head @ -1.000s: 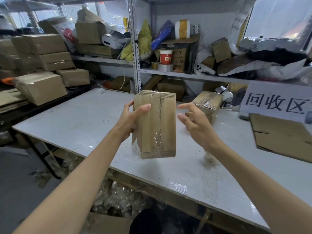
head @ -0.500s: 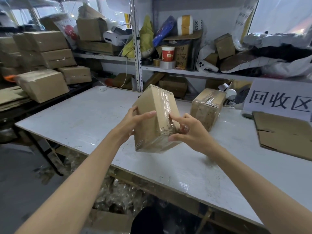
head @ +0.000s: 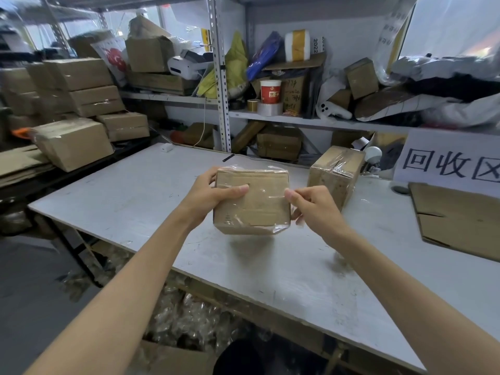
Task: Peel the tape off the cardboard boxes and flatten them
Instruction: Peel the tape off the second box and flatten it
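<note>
I hold a small brown cardboard box [head: 253,204] wrapped in clear tape above the white table [head: 130,196]. My left hand [head: 209,194] grips its left side, thumb across the front face and fingers behind. My right hand [head: 311,205] holds the right edge, thumb on the front near the top corner, fingers curled round the side. A second taped box [head: 335,173] stands on the table just behind my right hand.
A flattened cardboard sheet [head: 460,217] lies at the table's right under a white sign [head: 449,161]. Stacked boxes [head: 73,104] fill the left bench, and cluttered shelves [head: 297,120] run along the back. Crumpled clear tape [head: 194,315] lies under the table's near edge.
The box has been turned from upright to a wide face toward me. My right hand, free of it a second ago, now grips its right edge.
</note>
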{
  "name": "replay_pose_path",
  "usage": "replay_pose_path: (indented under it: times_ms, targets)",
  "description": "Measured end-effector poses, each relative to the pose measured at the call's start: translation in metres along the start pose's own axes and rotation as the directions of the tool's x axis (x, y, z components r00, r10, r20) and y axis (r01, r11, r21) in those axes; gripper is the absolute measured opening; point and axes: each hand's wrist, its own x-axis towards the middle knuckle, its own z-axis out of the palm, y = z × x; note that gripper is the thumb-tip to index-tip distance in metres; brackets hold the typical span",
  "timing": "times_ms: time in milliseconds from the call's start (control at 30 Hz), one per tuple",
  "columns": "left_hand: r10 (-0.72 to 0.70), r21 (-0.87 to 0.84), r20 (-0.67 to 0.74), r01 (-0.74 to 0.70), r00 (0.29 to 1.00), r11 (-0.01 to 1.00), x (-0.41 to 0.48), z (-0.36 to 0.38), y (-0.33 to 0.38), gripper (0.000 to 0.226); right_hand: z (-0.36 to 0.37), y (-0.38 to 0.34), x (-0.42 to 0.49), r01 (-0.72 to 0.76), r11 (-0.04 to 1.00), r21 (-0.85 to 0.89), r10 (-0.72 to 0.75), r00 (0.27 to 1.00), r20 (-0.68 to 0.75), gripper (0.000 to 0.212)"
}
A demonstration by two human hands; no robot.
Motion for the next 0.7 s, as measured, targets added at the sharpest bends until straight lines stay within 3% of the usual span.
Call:
replay_pose_path:
  times_ms: [67, 167, 333, 433, 567, 633, 700]
  targets:
    - [-0.002, 0.025, 0.009, 0.001, 1.000, 1.000, 0.002, -0.003, 0.002, 0.057, -0.002, 0.005, -0.002, -0.074, 0.995, 0.064, 0.069, 0.995, 0.067, 0.021]
    - [-0.013, 0.055, 0.050, 0.010, 0.999, 0.998, 0.004, -0.005, 0.002, 0.046, -0.008, 0.008, 0.000, -0.066, 0.996, 0.060, 0.068, 0.997, -0.038, 0.024]
    - [-0.038, 0.082, 0.063, 0.033, 0.997, 0.996, 0.010, 0.001, 0.009, 0.034, -0.015, -0.007, 0.005, 0.125, 0.988, -0.088, -0.134, 0.985, -0.113, 0.031]
    - [-0.099, 0.138, 0.117, 0.083, 0.988, 0.987, 0.015, 0.001, 0.021, 0.032, -0.016, -0.013, 0.006, 0.191, 0.967, -0.169, -0.203, 0.978, -0.056, 0.022]
    - [-0.216, 0.316, 0.247, 0.132, 0.945, 0.939, 0.019, 0.000, 0.047, 0.033, -0.015, -0.019, 0.003, 0.220, 0.942, -0.252, -0.207, 0.975, 0.080, 0.046]
    - [-0.160, 0.423, 0.204, 0.060, 0.966, 0.904, 0.019, 0.006, 0.051, 0.041, -0.018, -0.020, 0.002, 0.232, 0.954, -0.187, -0.221, 0.972, 0.078, 0.036]
    - [0.027, 0.512, 0.103, -0.076, 0.994, 0.855, 0.021, 0.014, 0.046, 0.046, -0.021, -0.019, 0.001, 0.232, 0.969, -0.087, -0.229, 0.972, 0.045, 0.028]
